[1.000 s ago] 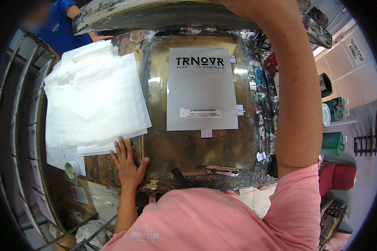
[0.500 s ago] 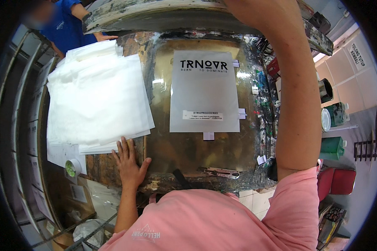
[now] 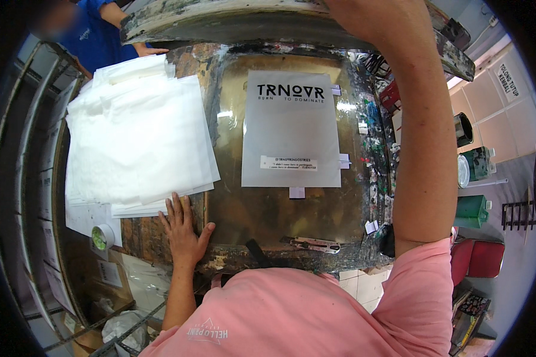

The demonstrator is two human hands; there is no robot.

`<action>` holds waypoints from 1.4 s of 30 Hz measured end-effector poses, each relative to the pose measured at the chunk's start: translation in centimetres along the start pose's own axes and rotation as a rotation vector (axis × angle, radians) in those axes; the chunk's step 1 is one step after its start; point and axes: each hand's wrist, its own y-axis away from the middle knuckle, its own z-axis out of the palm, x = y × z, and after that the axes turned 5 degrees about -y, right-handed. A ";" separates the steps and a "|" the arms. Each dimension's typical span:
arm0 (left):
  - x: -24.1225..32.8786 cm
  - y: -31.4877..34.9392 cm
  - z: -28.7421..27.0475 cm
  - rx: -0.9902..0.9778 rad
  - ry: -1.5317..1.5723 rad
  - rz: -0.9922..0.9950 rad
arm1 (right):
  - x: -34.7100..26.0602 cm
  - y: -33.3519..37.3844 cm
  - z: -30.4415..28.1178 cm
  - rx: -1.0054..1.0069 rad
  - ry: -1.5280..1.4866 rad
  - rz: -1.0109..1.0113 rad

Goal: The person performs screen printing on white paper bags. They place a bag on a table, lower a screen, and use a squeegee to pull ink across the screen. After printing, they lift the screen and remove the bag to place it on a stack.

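My left hand (image 3: 184,231) lies flat on the worn wooden table, fingers spread. Its fingertips touch or nearly touch the near edge of a stack of white translucent sheets or bags (image 3: 140,140). Up at the top edge, my right hand (image 3: 378,15) reaches over a raised, paint-stained wooden frame (image 3: 238,27); its fingers are out of sight. Below the frame, a frosted sheet or bag (image 3: 290,131) with black lettering at its top and a small printed strip lower down lies on a shiny brownish board (image 3: 226,208). Small pale tabs (image 3: 296,193) sit along its right and lower edges.
A utility knife (image 3: 313,245) lies at the board's near edge. Left of it, a tape roll (image 3: 103,237) rests by the stack. A person in blue (image 3: 104,35) stands at the far left. Green jugs (image 3: 473,211) and a red chair (image 3: 477,257) are at right, a metal rack (image 3: 22,178) at left.
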 end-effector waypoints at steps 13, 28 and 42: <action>0.1 0.0 -0.3 -0.019 0.017 -0.010 | -0.1 0.0 0.2 0.037 0.037 -0.033; 0.1 -0.1 -0.2 -0.018 0.020 -0.010 | 0.3 -0.3 0.3 0.024 0.028 -0.050; 0.1 -0.1 -0.1 -0.030 0.007 -0.021 | 0.3 -0.3 0.2 0.022 0.033 -0.061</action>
